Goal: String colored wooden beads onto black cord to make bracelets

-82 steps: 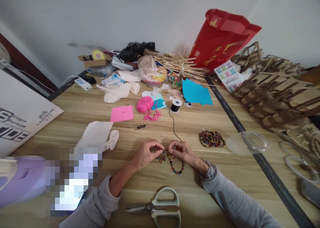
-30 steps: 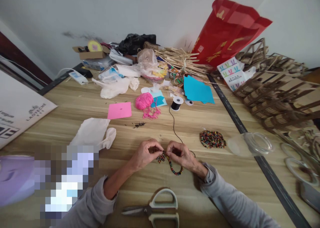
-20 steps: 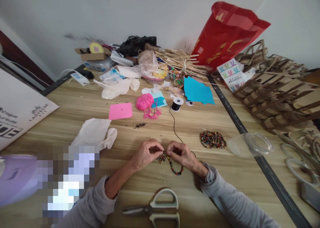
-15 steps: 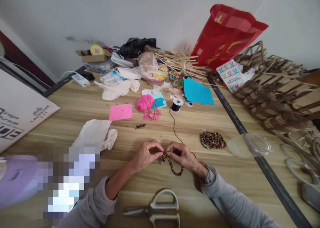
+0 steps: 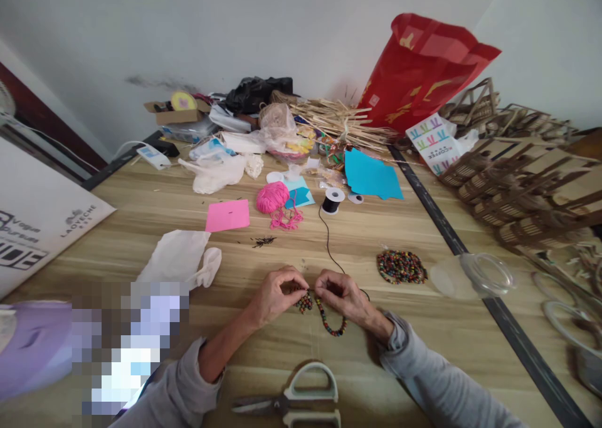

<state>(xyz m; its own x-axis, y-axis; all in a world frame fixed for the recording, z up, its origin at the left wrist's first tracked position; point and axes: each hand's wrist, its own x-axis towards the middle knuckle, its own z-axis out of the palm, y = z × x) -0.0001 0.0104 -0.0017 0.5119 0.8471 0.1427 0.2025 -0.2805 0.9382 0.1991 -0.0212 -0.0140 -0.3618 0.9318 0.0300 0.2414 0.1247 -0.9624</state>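
My left hand (image 5: 275,295) and my right hand (image 5: 342,294) rest on the wooden table (image 5: 141,215), fingertips pinched almost together. Between them runs a thin black cord (image 5: 328,243) that leads back to a black spool (image 5: 332,200). A strand of small multicoloured beads (image 5: 332,324) hangs in a curve from the cord under my right hand. A small clump of beads (image 5: 303,302) sits just under my left fingertips. A loose pile of the same beads (image 5: 400,266) lies to the right of my right hand.
Grey-handled scissors (image 5: 301,398) lie at the near edge. A clear plastic jar (image 5: 475,276) lies on its side at the right, by a dark strip. Pink yarn (image 5: 273,197), pink paper (image 5: 228,215), blue paper (image 5: 370,175), a white cloth (image 5: 181,259) and a red bag (image 5: 423,71) lie farther back.
Both hands have stayed pinched on the cord with only slight finger shifts. The view has tilted a little, so everything sits slightly lower in the frame.
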